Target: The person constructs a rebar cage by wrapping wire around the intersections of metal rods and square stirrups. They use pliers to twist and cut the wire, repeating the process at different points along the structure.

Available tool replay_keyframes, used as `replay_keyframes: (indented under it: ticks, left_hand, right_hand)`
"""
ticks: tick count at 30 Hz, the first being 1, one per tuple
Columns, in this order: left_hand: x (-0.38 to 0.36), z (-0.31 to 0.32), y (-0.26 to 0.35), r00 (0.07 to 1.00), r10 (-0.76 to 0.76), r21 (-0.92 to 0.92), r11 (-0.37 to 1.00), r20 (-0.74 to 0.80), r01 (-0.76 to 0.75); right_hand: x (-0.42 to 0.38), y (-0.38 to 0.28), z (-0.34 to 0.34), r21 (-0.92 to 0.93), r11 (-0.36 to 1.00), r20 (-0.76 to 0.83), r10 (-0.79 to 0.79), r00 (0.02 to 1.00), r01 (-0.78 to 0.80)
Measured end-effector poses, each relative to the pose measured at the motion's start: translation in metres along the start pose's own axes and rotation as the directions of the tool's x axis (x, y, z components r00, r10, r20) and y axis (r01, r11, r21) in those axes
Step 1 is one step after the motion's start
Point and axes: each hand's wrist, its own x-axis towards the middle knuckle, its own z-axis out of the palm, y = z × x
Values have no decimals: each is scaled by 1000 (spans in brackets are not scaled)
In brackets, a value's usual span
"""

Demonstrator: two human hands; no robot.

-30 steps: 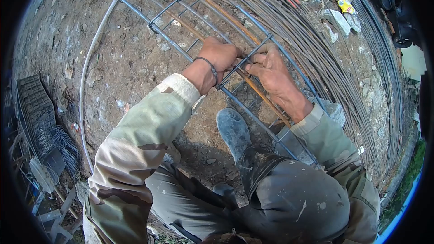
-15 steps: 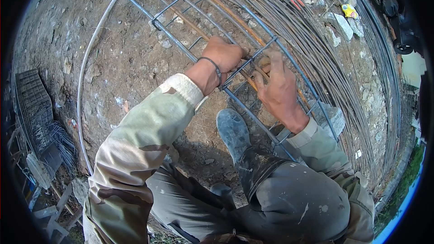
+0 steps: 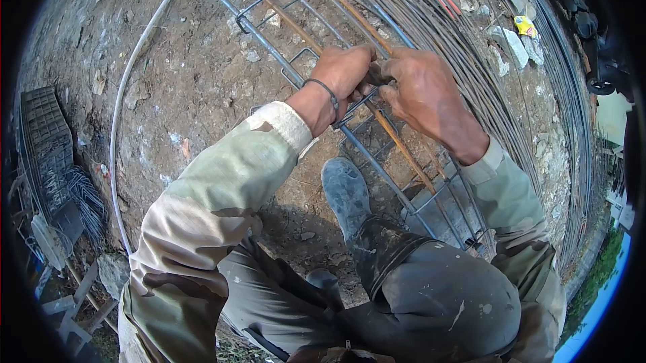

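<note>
A rebar cage (image 3: 373,158) of blue-grey and rusty long bars with square stirrups stretches diagonally beneath my hands. My left hand (image 3: 340,75), with a dark band at the wrist, is closed at a stirrup (image 3: 358,105) where it crosses the bars. My right hand (image 3: 428,94) is closed too, thumb and fingers pinched together right beside the left fingertips. A small dark thing shows between the two hands, too hidden to name. A rusty bar (image 3: 404,150) runs out below the hands toward my knee.
My boot (image 3: 345,191) stands on the dirt beside the cage. Several loose steel rods (image 3: 464,60) lie to the right, with a yellow wrapper (image 3: 525,25) on stones beyond. A pale hose (image 3: 124,87) curves along the left, near stacked stirrups (image 3: 47,141).
My right hand has moved up and left along the cage, its fingers closing against the left hand. The left hand has shifted slightly right. The cage appears a little shifted in view.
</note>
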Motion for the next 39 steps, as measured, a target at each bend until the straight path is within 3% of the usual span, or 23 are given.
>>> replay_keyframes:
  ticks: [1,5,8,11,14,15,18,19,21,22,23,24,25,27,29,36,39]
  left_hand:
    - [-1,1,1,1000,-10,-113,994,7,11]
    - [-3,1,1,1000,-2,-117,993,19,4]
    - [-1,1,-1,1000,5,-104,995,8,-4]
    - [2,1,-3,1000,-3,-83,997,31,6]
    - [3,1,-4,999,43,-76,996,19,-41]
    - [3,0,-5,999,39,-78,996,20,-37]
    - [9,-4,-9,998,41,-60,997,51,-38]
    - [10,-5,-9,997,41,-51,998,61,-38]
    - [11,-5,-11,996,39,-41,999,75,-36]
    - [8,-6,-10,996,51,-26,998,72,-49]
    - [6,-5,-9,995,63,-11,998,72,-63]
    - [4,-3,-8,995,62,-10,998,80,-62]
    - [1,-2,-7,996,66,-37,997,60,-64]
    - [-1,0,-6,997,71,-61,996,43,-68]
    - [1,-1,-7,996,75,-79,994,37,-72]
    - [5,-2,-8,995,81,-41,996,53,-79]
    - [8,1,-12,991,136,-141,981,10,-133]
  right_hand:
    - [5,-1,-2,-51,998,79,28,996,-24]
    - [11,-1,0,-34,992,153,121,981,-118]
    - [13,-10,-1,-83,987,85,143,986,-136]
    - [23,-9,-6,-96,968,192,248,950,-234]
    - [31,11,0,94,884,301,413,860,-457]
    - [30,15,2,92,884,305,413,858,-459]
    - [22,27,1,400,792,357,328,875,-460]
    - [22,29,-4,398,794,360,326,874,-460]
    - [20,35,-14,386,862,353,192,916,-329]
    - [17,38,-14,313,939,168,93,981,-143]
    - [15,41,-14,310,939,170,99,981,-148]
    - [13,42,-16,252,960,14,-132,991,124]
    - [12,41,-18,153,911,-121,-366,923,382]
    - [5,41,-12,194,916,-47,-348,936,350]
    - [9,45,-7,8,838,-65,-544,837,546]
    - [26,53,-4,-19,798,-17,-602,798,602]
    - [31,56,-4,-57,795,112,-596,795,604]
